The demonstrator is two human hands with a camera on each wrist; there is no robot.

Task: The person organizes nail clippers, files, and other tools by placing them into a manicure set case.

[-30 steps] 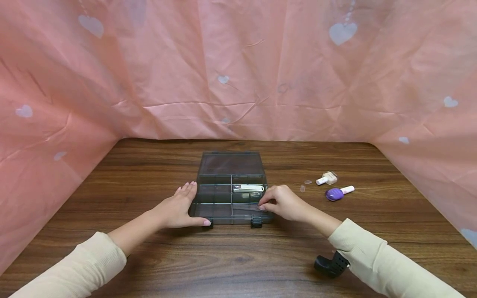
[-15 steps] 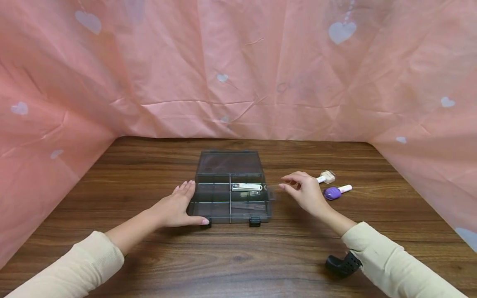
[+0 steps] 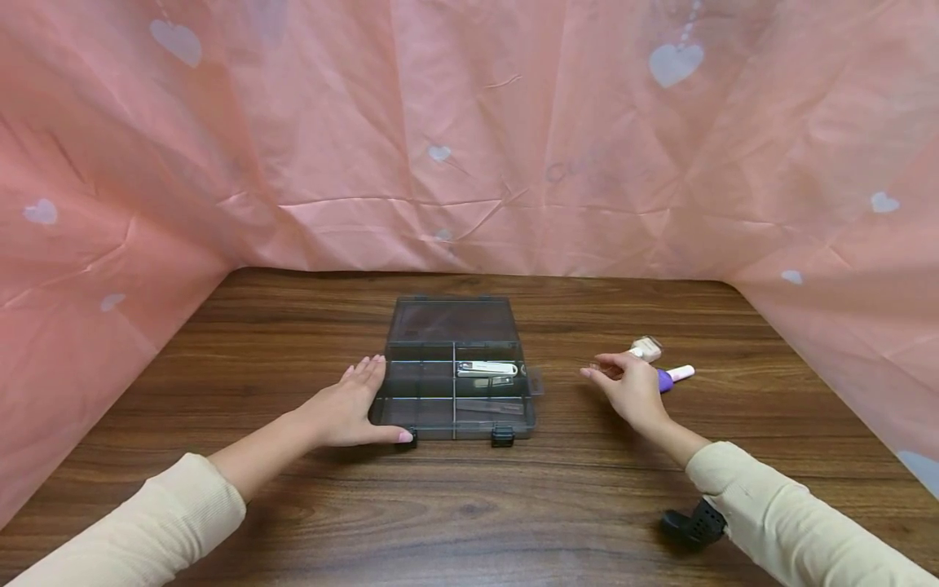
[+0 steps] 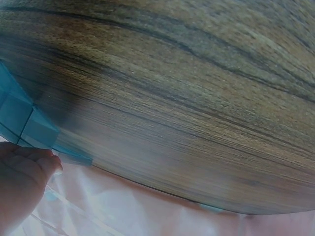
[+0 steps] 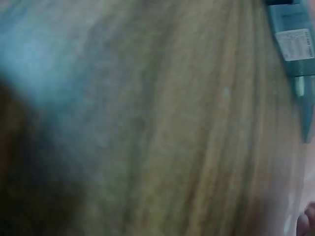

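A dark see-through divider box [image 3: 418, 412] stands on the table with its lid [image 3: 455, 319] folded back. My left hand [image 3: 341, 412] rests along the box's left side, fingers straight and thumb at the front edge. Silvery nail clippers [image 3: 487, 369] lie in a right compartment, and a flat strip [image 3: 490, 407] lies in the front right one. My right hand [image 3: 632, 393] is right of the box, thumb and index fingertip apart around a small clear piece [image 3: 594, 367]. In the right wrist view, the fingertips [image 5: 305, 222] show only at the lower right corner.
Behind my right hand lie a cream nail polish bottle [image 3: 647, 348] and a purple bottle with a pale cap [image 3: 682, 372], partly hidden. A clear tab [image 3: 536, 381] sticks out at the box's right side. Pink cloth [image 3: 469, 220] encloses the wooden table [image 3: 440, 505].
My right hand has left the box's front right compartment and moved right to the small clear pieces, now covering part of the polish bottles. My left hand has stayed at the box.
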